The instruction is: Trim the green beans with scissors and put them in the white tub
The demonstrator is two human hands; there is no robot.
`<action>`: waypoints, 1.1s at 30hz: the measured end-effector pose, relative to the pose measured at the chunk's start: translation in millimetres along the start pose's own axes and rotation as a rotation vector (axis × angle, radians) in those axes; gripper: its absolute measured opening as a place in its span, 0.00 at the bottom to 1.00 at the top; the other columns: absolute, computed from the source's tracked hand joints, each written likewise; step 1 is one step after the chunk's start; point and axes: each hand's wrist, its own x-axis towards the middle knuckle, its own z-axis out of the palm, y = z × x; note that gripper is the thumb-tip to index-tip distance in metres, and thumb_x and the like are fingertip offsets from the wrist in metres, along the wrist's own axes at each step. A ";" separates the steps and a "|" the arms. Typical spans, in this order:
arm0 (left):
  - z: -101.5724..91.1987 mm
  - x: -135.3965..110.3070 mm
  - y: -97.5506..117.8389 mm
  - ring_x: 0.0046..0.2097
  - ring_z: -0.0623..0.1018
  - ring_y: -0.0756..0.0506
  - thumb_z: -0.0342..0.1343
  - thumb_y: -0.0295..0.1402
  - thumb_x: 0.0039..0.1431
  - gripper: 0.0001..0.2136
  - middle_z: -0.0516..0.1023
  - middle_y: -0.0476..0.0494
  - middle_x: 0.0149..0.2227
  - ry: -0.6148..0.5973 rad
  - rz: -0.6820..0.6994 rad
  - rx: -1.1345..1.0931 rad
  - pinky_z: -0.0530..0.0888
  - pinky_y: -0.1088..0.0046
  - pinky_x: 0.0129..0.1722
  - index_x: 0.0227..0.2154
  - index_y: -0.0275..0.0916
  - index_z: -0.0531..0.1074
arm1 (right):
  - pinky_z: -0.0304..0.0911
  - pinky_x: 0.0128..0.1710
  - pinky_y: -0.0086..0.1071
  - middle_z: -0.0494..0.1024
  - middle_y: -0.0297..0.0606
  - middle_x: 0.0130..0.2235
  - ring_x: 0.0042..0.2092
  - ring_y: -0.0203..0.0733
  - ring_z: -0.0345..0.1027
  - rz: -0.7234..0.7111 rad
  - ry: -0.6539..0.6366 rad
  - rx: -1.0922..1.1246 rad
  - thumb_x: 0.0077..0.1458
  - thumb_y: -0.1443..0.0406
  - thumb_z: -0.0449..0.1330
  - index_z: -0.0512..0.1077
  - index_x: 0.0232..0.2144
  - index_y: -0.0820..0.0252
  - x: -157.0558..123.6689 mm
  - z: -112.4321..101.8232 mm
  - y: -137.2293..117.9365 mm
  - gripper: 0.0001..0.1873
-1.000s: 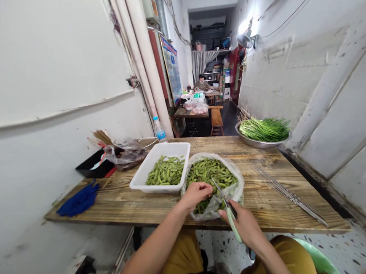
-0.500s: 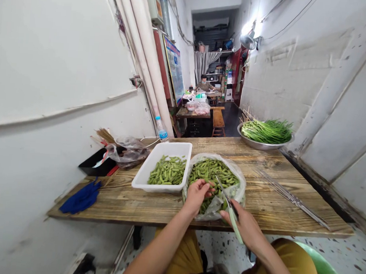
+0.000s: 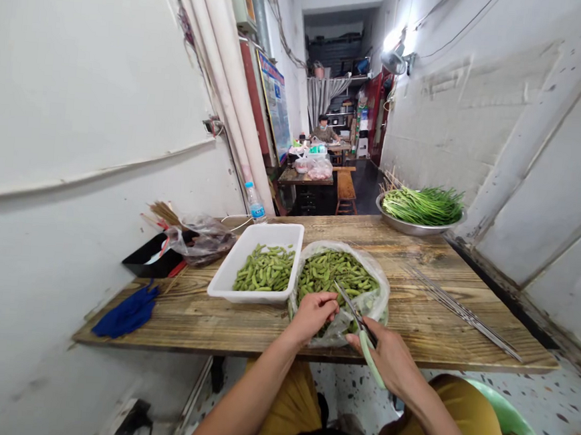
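My right hand [image 3: 393, 356] grips a pair of scissors [image 3: 370, 359] with pale green handles. Their blades point up and left over the clear plastic bag [image 3: 383, 278], which is rolled open and full of green soybean pods [image 3: 334, 268]. Close to the scissor blades, my left hand [image 3: 313, 316] hovers over the bag's near left part with its fingers curled together. Whatever sits between those fingertips is hidden. Left of the bag, touching or nearly touching it, stands a white plastic tub [image 3: 220, 280] with more pods [image 3: 265, 269] inside.
Metal skewers [image 3: 464, 311] lie on the wooden table [image 3: 251, 332] at right. A metal bowl of long green stalks [image 3: 422, 206] stands behind them. At left are a blue cloth [image 3: 127, 312], black box [image 3: 149, 260] and water bottle [image 3: 255, 205]. A person [image 3: 323, 131] sits far back.
My left hand's fingers have curled in more and turned slightly palm-down above the bag. The scissors stay in my right hand, nearly in place. The view has shifted slightly.
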 end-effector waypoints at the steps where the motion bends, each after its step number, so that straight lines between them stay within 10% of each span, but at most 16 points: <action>1: 0.9 -0.5 0.3 0.21 0.65 0.54 0.51 0.35 0.50 0.10 0.71 0.49 0.22 -0.011 -0.025 -0.028 0.63 0.79 0.23 0.25 0.35 0.73 | 0.63 0.34 0.31 0.80 0.41 0.33 0.34 0.47 0.72 -0.010 -0.010 0.012 0.52 0.51 0.53 0.73 0.38 0.59 0.6 0.6 -0.3 0.21; 5: -12.9 2.7 -0.4 0.20 0.66 0.54 0.51 0.35 0.49 0.12 0.72 0.48 0.22 0.047 -0.089 -0.008 0.63 0.78 0.22 0.31 0.33 0.74 | 0.61 0.30 0.29 0.78 0.37 0.27 0.30 0.44 0.71 -0.026 -0.018 0.019 0.52 0.51 0.52 0.73 0.34 0.59 5.4 1.8 2.9 0.19; 10: -81.4 14.0 4.4 0.34 0.74 0.45 0.49 0.34 0.54 0.14 0.76 0.41 0.33 0.661 0.087 0.559 0.69 0.67 0.39 0.40 0.36 0.74 | 0.60 0.30 0.31 0.78 0.39 0.27 0.31 0.48 0.72 0.018 -0.083 -0.063 0.53 0.52 0.51 0.72 0.29 0.59 6.3 -5.7 25.5 0.18; 13: -97.0 17.9 8.3 0.50 0.68 0.37 0.53 0.34 0.52 0.17 0.70 0.35 0.49 0.824 0.112 0.905 0.64 0.58 0.48 0.46 0.39 0.71 | 0.61 0.30 0.32 0.79 0.41 0.27 0.32 0.50 0.73 0.080 -0.101 -0.074 0.52 0.52 0.51 0.72 0.26 0.59 -0.1 -9.8 40.6 0.19; 20: 1.7 35.4 0.8 0.45 0.68 0.44 0.51 0.34 0.57 0.10 0.74 0.43 0.39 0.129 0.402 0.959 0.59 0.62 0.48 0.38 0.45 0.75 | 0.62 0.26 0.33 0.76 0.36 0.20 0.26 0.47 0.73 0.142 0.001 0.016 0.50 0.50 0.52 0.74 0.34 0.57 -17.7 -7.3 45.2 0.20; 25: 30.9 52.4 -2.1 0.45 0.66 0.41 0.56 0.34 0.52 0.06 0.71 0.42 0.37 0.030 0.350 1.039 0.58 0.61 0.45 0.32 0.43 0.76 | 0.61 0.23 0.32 0.72 0.30 0.17 0.21 0.43 0.69 0.173 0.119 0.048 0.50 0.51 0.54 0.68 0.42 0.58 -27.6 -12.3 44.1 0.22; 33: 14.0 45.3 -4.3 0.38 0.71 0.45 0.54 0.27 0.50 0.06 0.75 0.45 0.33 0.139 0.218 0.684 0.64 0.65 0.42 0.33 0.38 0.71 | 0.64 0.35 0.34 0.79 0.42 0.33 0.35 0.48 0.73 0.128 0.056 -0.004 0.53 0.52 0.51 0.66 0.45 0.60 -17.1 -13.9 35.3 0.23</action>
